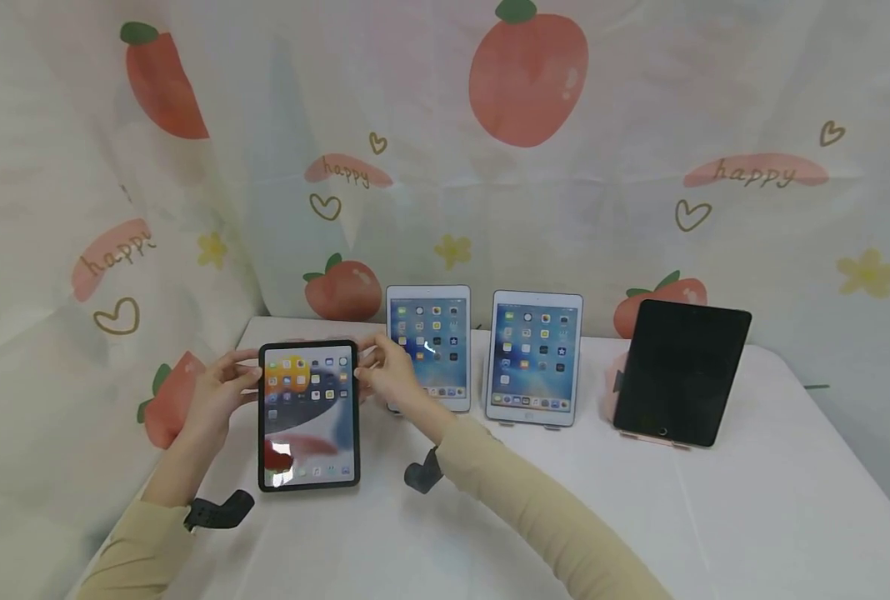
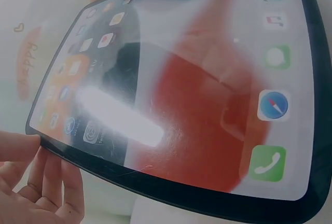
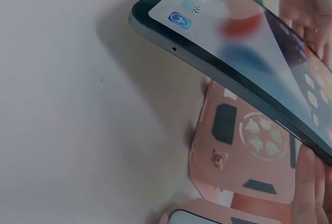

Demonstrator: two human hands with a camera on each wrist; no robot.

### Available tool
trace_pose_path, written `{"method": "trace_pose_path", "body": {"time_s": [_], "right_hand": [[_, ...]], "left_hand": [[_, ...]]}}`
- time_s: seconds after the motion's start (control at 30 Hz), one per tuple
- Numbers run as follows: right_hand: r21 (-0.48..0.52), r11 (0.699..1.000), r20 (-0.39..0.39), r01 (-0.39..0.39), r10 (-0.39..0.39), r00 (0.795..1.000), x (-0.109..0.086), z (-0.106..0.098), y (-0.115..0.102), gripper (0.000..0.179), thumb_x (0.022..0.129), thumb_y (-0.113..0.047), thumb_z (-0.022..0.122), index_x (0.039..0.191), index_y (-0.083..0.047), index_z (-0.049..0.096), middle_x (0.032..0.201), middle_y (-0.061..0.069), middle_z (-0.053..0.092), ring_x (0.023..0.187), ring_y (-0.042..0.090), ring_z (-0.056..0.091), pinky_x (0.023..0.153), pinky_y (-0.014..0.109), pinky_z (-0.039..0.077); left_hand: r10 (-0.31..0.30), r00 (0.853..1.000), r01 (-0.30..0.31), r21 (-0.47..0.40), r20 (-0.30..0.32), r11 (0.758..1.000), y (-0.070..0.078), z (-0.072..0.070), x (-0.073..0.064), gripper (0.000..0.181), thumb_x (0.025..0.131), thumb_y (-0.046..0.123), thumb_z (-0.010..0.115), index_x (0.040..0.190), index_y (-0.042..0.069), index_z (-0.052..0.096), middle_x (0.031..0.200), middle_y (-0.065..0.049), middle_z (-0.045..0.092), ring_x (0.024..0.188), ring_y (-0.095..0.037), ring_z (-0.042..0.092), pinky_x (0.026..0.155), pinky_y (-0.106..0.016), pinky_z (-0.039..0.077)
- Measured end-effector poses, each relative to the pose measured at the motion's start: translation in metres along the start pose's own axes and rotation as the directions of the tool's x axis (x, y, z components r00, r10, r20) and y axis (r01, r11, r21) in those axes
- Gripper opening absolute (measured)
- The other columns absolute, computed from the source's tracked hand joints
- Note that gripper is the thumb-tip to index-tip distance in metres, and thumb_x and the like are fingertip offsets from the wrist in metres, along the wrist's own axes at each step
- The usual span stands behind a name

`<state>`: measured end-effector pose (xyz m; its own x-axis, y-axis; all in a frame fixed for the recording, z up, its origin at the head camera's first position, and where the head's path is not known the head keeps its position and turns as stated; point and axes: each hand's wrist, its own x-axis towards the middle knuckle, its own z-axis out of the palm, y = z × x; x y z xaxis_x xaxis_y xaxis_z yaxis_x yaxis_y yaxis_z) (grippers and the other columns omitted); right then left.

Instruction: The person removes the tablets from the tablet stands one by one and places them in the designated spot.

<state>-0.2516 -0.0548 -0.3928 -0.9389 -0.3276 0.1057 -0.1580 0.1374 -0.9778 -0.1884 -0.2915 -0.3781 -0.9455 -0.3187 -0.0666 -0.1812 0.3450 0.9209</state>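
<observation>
Both hands hold a black-framed tablet (image 1: pixel 312 417) upright, its screen lit with app icons. My left hand (image 1: pixel 218 390) grips its upper left edge, thumb at the front and fingers behind. At the upper right edge my right hand (image 1: pixel 391 371) pinches the frame in the same way. In the left wrist view the tablet (image 2: pixel 197 94) fills most of the picture, with the left hand (image 2: pixel 44 182) at its lower left. A pink stand (image 3: pixel 249 141) with dark pads and a round cutout shows behind the tablet in the right wrist view.
Two white tablets with lit screens stand to the right, one nearer (image 1: pixel 428 375) and one farther along (image 1: pixel 533 358). Beyond them a dark-screened tablet (image 1: pixel 682 372) leans on a pink stand. White cloth covers the table (image 1: pixel 430 542); a fruit-printed curtain (image 1: pixel 430 108) hangs behind.
</observation>
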Motion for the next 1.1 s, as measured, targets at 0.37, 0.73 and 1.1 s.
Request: {"method": "trace_pose_path", "body": {"time_s": [0.37, 0.73, 1.1], "right_hand": [[0.153, 0.975, 0.046, -0.159, 0.153, 0.987, -0.011, 0.008, 0.015, 0.034, 0.081, 0.009, 0.061, 0.113, 0.000, 0.056, 0.085, 0.015, 0.062, 0.059, 0.017, 0.062, 0.064, 0.043, 0.060], [0.131, 0.968, 0.040, -0.216, 0.212, 0.976, -0.022, 0.015, 0.028, 0.035, 0.079, 0.008, 0.062, 0.113, 0.000, 0.056, 0.089, 0.020, 0.066, 0.074, 0.038, 0.068, 0.069, 0.047, 0.059], [0.145, 0.966, 0.080, -0.215, 0.205, 0.976, -0.030, 0.020, 0.043, 0.031, 0.073, 0.011, 0.060, 0.103, 0.002, 0.055, 0.080, 0.020, 0.069, 0.058, 0.024, 0.068, 0.058, 0.038, 0.059]], "left_hand": [[-0.106, 0.992, 0.106, 0.007, 0.071, 0.994, -0.017, -0.001, -0.002, 0.045, 0.099, 0.022, 0.051, 0.140, 0.006, 0.043, 0.091, 0.010, 0.056, 0.081, -0.004, 0.058, 0.076, -0.018, 0.051], [-0.206, 0.971, 0.204, 0.031, 0.123, 0.978, -0.035, 0.001, -0.002, 0.046, 0.098, 0.017, 0.049, 0.141, 0.003, 0.042, 0.101, -0.003, 0.056, 0.091, -0.017, 0.055, 0.080, -0.025, 0.051], [-0.282, 0.950, 0.284, 0.003, 0.136, 0.959, -0.053, 0.003, 0.001, 0.045, 0.095, 0.013, 0.054, 0.137, 0.001, 0.045, 0.092, 0.001, 0.063, 0.079, -0.013, 0.059, 0.071, -0.024, 0.050]]}}
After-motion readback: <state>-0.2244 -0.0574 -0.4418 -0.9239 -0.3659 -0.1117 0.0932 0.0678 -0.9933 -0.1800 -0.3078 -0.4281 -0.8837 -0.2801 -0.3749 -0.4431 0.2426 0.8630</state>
